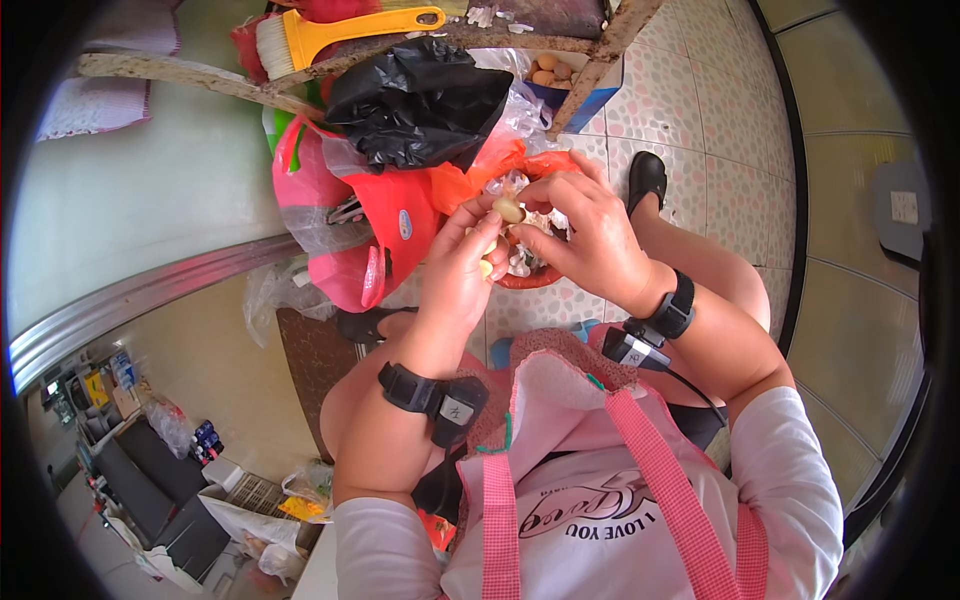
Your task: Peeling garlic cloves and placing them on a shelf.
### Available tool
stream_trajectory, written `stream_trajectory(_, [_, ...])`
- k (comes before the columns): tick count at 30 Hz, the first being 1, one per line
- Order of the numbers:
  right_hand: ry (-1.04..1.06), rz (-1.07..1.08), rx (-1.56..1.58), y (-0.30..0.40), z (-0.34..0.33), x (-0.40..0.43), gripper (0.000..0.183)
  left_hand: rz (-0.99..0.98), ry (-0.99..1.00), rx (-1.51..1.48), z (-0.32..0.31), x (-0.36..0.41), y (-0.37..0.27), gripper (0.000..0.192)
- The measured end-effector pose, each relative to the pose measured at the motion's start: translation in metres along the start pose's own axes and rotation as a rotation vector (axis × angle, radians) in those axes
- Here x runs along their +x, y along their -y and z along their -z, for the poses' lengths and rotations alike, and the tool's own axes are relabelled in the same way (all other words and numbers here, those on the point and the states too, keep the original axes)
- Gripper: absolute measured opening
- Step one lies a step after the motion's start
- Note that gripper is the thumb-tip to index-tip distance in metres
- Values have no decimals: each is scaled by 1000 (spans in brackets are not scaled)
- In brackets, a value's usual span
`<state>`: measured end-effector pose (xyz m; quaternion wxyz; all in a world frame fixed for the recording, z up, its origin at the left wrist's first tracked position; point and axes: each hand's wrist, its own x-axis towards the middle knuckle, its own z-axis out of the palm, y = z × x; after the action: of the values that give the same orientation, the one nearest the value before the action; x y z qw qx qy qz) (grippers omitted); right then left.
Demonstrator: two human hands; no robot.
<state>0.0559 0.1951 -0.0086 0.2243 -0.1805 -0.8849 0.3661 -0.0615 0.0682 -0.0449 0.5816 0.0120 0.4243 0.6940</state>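
My left hand (466,251) pinches a small oval clove (508,209), likely garlic, between thumb and forefinger. Paler cloves (486,268) are tucked against its curled lower fingers. On the other side, my right hand (589,232) has its thumb and forefinger apart around the clove's right end; whether they grip it is unclear. Both hands are above a round bin (534,282) with a red plastic liner. White papery scraps (521,262) lie inside it, partly hidden by the hands.
A red and pink bag (397,217) stands left of the bin, with a black plastic bag (420,105) beyond. A yellow-handled brush (360,26) rests on a rusty metal frame (622,30). Eggs (551,69) sit in a blue box (589,105). My knees flank the bin on the tiled floor (697,97).
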Motion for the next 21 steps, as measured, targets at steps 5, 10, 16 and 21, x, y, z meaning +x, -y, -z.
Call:
stream_trajectory(5, [-24, 61, -47, -8, -2, 0, 13, -12, -44, 19, -14, -1, -3, 24])
stream_trajectory(10, [-5, 100, -52, -7, -1, 1, 13, 3, -37, 5, -12, -1, -4, 26])
stream_trajectory(16, [-52, 140, -49, -5, -1, 1, 13, -1, -5, -6, -11, -2, -5, 27])
stream_trajectory(21, [-108, 128, -40, -1, -3, 4, 14, -3, 4, -26, -8, -1, -2, 27])
